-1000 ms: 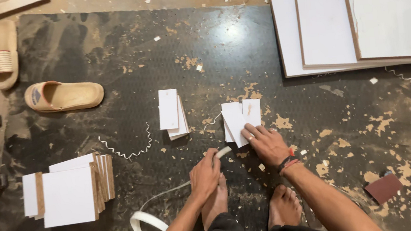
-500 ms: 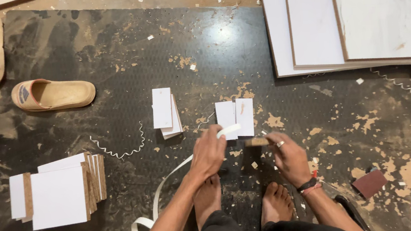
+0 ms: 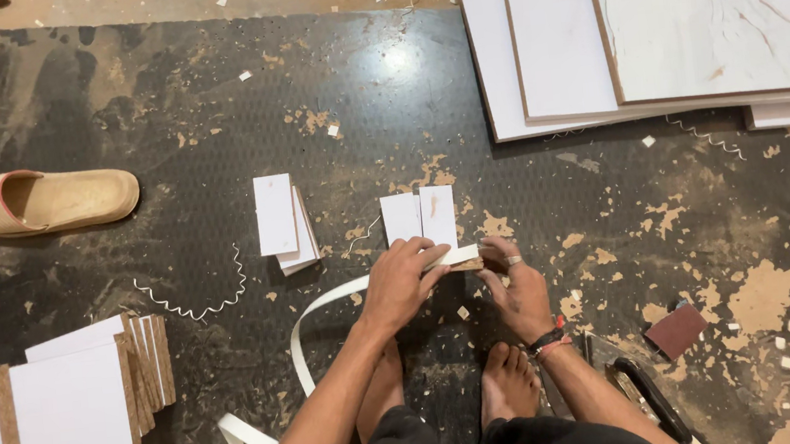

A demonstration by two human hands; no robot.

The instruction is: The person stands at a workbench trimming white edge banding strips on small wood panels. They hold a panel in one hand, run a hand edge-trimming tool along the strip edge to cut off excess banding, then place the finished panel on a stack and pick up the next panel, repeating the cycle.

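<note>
My left hand (image 3: 399, 284) presses the white edge strip (image 3: 326, 306) onto a small board piece (image 3: 461, 260), fingers closed over it, while my right hand (image 3: 517, 287) pinches its other end, just above my bare feet (image 3: 507, 380). Two white offcuts (image 3: 422, 217) lie just beyond on the dark floor (image 3: 161, 100); a sandal (image 3: 50, 200) sits well left.

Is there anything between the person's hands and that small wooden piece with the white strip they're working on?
Nothing visible. The left hand and right hand both already touch the small board piece, one at each end, where the white edge strip meets it. The two white pieces lie just beyond it, apart from the hands.
</note>
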